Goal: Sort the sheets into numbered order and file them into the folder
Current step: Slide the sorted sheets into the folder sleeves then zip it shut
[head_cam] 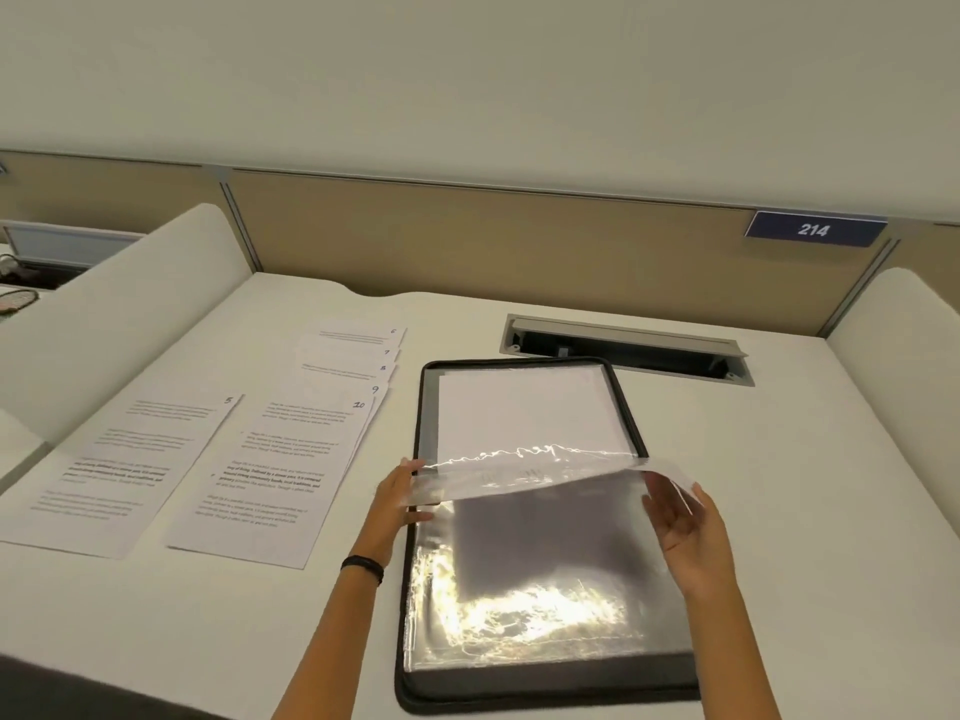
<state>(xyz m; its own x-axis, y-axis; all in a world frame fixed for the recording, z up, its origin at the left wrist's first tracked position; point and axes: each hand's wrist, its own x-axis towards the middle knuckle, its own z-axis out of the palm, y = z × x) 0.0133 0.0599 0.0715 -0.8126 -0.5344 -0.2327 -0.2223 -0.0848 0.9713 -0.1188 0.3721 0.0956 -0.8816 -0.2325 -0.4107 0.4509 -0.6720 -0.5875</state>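
From my remote seat I see the folder [401, 662] lying open on the desk [779, 459], directly in front of the person, so both hands can reach it without stretching. A plastic sleeve [519, 483] is lifted halfway, like a page in the middle of turning. The left hand [397, 493] pinches the sleeve's left edge between fingers and thumb. The right hand [683, 524] is palm up with its fingers spread and almost straight, only supporting the right edge from below. I think this is to keep the thin film from bending or sticking. A white sheet [519, 407] is already inside the far half of the folder. Sheet 5 [124, 470] waits alone to the left. Beside it lies a fanned pile [270, 475] with 10 on top and 9, 8, 7 and 6 showing behind. The corners are kept visible, I suppose, so that each number can be read. In my judgement sheet 5 goes in next.
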